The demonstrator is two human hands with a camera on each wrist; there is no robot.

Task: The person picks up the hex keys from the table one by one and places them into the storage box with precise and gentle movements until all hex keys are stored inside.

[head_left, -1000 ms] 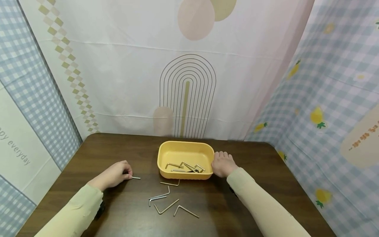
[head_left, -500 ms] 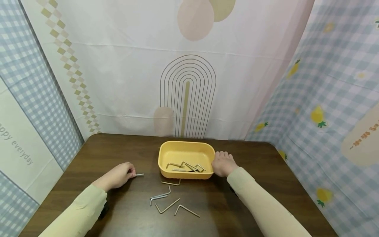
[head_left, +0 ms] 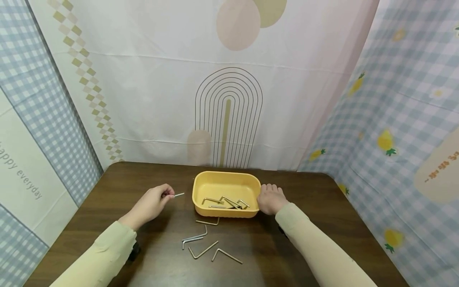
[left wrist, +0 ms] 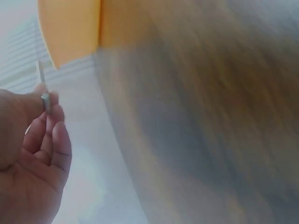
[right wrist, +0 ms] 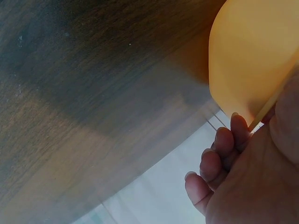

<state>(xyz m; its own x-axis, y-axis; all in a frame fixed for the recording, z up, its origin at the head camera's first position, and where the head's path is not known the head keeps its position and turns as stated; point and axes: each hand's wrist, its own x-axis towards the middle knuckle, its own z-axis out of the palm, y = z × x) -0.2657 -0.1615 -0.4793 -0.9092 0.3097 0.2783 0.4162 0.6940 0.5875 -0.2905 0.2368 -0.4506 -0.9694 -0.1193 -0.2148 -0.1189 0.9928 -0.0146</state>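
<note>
My left hand (head_left: 157,202) pinches a silver hex key (head_left: 179,195) between thumb and fingertips, left of a yellow plastic bin (head_left: 226,213). One end of the key points toward the bin. In the left wrist view the key (left wrist: 40,72) sticks out past the fingertips, below the bin's corner (left wrist: 72,32). Several L-shaped hex keys (head_left: 212,200) lie inside the bin, along its near side. At the bin's right end my right hand (head_left: 270,198) grips the rim, the fingers (right wrist: 224,140) bent on one side of the wall; the thumb is mostly hidden.
On the brown wooden table (head_left: 287,255), a brassy hex key (head_left: 206,223) lies just before the bin. Nearer are silver keys (head_left: 193,239) lying close together, and two more brassy keys, one at left (head_left: 206,249) and one at right (head_left: 230,256). A patterned cloth (head_left: 161,99) hangs behind the table.
My left hand has lifted the hex key and carried it rightward and away from me, closer to the bin. The right hand stays at the bin's right end.
</note>
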